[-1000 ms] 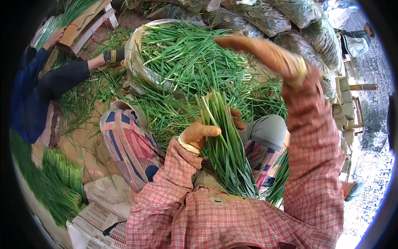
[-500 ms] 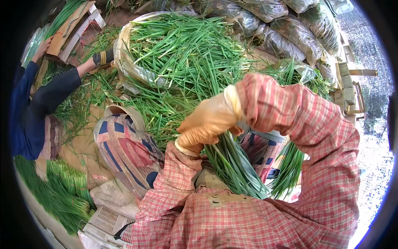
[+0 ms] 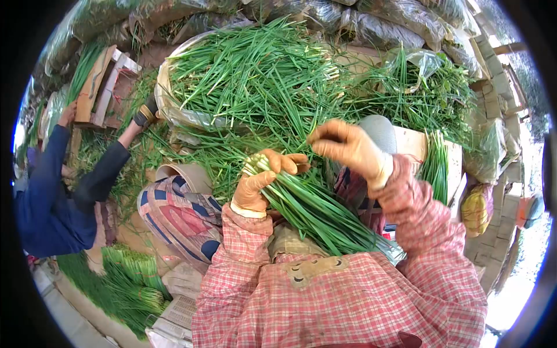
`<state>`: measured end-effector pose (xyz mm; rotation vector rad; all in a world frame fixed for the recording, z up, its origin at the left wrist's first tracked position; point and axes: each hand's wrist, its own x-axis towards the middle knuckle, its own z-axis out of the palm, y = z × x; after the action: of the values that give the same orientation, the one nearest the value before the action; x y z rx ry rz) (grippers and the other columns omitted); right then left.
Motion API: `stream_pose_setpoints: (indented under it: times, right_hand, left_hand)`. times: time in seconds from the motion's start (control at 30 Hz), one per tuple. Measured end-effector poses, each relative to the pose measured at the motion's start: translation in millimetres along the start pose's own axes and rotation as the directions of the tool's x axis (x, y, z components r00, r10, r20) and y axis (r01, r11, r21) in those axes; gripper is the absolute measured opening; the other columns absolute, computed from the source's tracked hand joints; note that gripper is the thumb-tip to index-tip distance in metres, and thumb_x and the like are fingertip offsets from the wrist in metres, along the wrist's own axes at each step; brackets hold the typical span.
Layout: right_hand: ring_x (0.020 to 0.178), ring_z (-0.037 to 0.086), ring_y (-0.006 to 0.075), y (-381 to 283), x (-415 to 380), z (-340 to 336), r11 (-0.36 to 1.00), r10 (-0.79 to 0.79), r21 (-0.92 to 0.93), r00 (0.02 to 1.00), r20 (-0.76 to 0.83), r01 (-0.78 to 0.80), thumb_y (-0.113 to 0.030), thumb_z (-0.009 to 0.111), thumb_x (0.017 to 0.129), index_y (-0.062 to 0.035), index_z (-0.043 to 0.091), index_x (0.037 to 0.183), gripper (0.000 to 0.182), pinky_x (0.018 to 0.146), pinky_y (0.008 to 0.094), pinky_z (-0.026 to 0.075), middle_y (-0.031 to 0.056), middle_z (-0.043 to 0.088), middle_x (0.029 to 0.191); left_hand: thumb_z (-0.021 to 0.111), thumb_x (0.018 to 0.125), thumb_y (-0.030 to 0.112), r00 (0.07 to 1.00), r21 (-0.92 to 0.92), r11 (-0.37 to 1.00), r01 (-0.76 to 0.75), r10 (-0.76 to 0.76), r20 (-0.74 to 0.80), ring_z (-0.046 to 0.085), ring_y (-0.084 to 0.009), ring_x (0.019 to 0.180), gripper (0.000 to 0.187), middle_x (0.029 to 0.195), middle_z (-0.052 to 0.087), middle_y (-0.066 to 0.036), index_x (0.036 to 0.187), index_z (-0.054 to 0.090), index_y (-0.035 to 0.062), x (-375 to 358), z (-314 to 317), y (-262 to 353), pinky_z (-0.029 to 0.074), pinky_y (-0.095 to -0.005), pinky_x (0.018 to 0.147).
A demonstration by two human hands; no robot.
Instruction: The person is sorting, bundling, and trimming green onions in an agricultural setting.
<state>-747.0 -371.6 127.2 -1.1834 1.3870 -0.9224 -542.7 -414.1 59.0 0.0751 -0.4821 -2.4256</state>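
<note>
My left hand [image 3: 258, 184], in a tan rubber glove, is wrapped around a bunch of garlic chives [image 3: 322, 217] near its pale cut ends. The green leaves trail down to the right across my lap. My right hand [image 3: 348, 152], gloved the same way, is raised apart from the bunch, up and to the right of it. Its fingers curl toward the thumb in a pinch, slightly blurred; a thin greenish sliver shows at the fingertips, too small to name. Just beyond both hands spreads a large heap of loose chives [image 3: 249, 75] on a plastic sheet [image 3: 165, 87].
Tied chive bundles [image 3: 136, 272] lie at lower left, by a white plastic crate [image 3: 174, 319]. More chives [image 3: 435, 165] rest at my right. Another person [image 3: 52, 191] works at left beside a wooden board [image 3: 93, 87]. Filled plastic bags [image 3: 377, 29] line the back.
My right hand has come away from the left and moved up and right. The bunch's pale ends now show in my left hand. My view has shifted.
</note>
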Motion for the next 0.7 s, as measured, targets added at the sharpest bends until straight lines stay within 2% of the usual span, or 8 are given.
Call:
stream_pose_setpoints:
  times: [0.1,0.2,0.33,0.43,0.5,0.53,0.6,0.7]
  right_hand:
    - [0.079,0.058,0.0133,5,-32,16,0.915,-0.171,-0.369,0.985,0.007,0.162,-0.02,0.069,0.077,-0.0034,0.063,0.09,0.021,0.071,0.0269,0.047,0.0069,0.063,0.084]
    - [0.074,0.057,0.0121,26,-40,35,0.986,0.044,0.158,0.999,0.029,-0.048,-0.018,0.069,0.077,-0.0024,0.063,0.087,0.02,0.069,0.026,0.046,0.0052,0.062,0.08]
    - [0.072,0.054,0.0099,24,-32,40,0.975,-0.09,0.196,0.992,-0.093,0.106,-0.017,0.065,0.08,-0.0017,0.063,0.086,0.016,0.067,0.025,0.045,0.0028,0.06,0.073]
    - [0.062,0.047,0.0094,25,-17,2,0.791,-0.011,0.581,0.953,-0.303,0.194,-0.024,0.058,0.085,-0.0061,0.059,0.078,0.02,0.057,0.0236,0.038,0.0005,0.053,0.067]
    - [0.057,0.042,0.0099,19,-21,-27,0.537,-0.012,0.775,0.921,-0.389,0.334,-0.028,0.054,0.087,-0.0088,0.053,0.073,0.023,0.053,0.0222,0.032,-0.0005,0.047,0.065]
    - [0.057,0.041,0.01,18,-29,-44,0.495,-0.079,0.791,0.925,-0.371,0.359,-0.028,0.052,0.088,-0.009,0.051,0.073,0.024,0.053,0.022,0.033,-0.0007,0.045,0.065]
    - [0.057,0.042,0.0097,27,-38,-60,0.45,-0.14,0.806,0.922,-0.36,0.383,-0.029,0.05,0.089,-0.0089,0.05,0.074,0.025,0.054,0.0216,0.034,-0.0006,0.045,0.066]
    - [0.06,0.046,0.0092,47,-42,-47,0.652,0.021,0.695,0.909,-0.416,0.303,-0.028,0.05,0.09,-0.0071,0.053,0.08,0.024,0.056,0.0214,0.038,0.0003,0.051,0.072]
  left_hand:
    - [0.074,0.07,0.017,0.997,0.053,0.997,-0.054,0.057,-0.058,0.049,-0.0304,0.113,0.023,0.1,0.063,-0.015,0.083,0.057,0.0073,-6,3,-6,0.033,-0.0464,0.101]
    - [0.074,0.071,0.017,0.987,0.137,0.989,-0.047,0.067,-0.148,0.05,-0.0295,0.113,0.024,0.102,0.063,-0.014,0.084,0.056,0.0082,-15,14,-6,0.031,-0.0455,0.102]
    - [0.069,0.077,0.018,0.976,0.197,0.978,-0.061,0.1,-0.195,0.054,-0.028,0.105,0.021,0.091,0.062,-0.008,0.086,0.053,0.0092,-19,34,0,0.036,-0.0476,0.1]
    - [0.054,0.089,0.022,0.926,0.286,0.944,-0.164,0.247,-0.285,0.056,-0.026,0.098,0.014,0.088,0.059,-0.006,0.09,0.054,0.0083,-18,34,30,0.034,-0.0507,0.101]
    - [0.053,0.089,0.024,0.823,0.4,0.842,-0.362,0.49,-0.287,0.057,-0.0272,0.093,0.018,0.085,0.059,-0.009,0.086,0.056,0.0061,-26,35,91,0.041,-0.0479,0.095]
    - [0.052,0.088,0.025,0.708,0.69,0.628,-0.36,0.665,-0.236,0.058,-0.0263,0.089,0.02,0.083,0.059,-0.01,0.083,0.055,0.0053,-30,58,124,0.047,-0.0448,0.088]
    - [0.052,0.088,0.024,0.617,0.763,0.427,-0.485,0.785,-0.047,0.06,-0.0242,0.082,0.022,0.085,0.06,-0.01,0.081,0.054,0.0039,-45,81,178,0.051,-0.0424,0.081]
    - [0.054,0.088,0.016,0.632,0.998,-0.063,-0.005,0.773,0.052,0.06,-0.0234,0.074,0.015,0.076,0.059,-0.009,0.079,0.054,0.0031,-43,45,225,0.052,-0.0409,0.076]
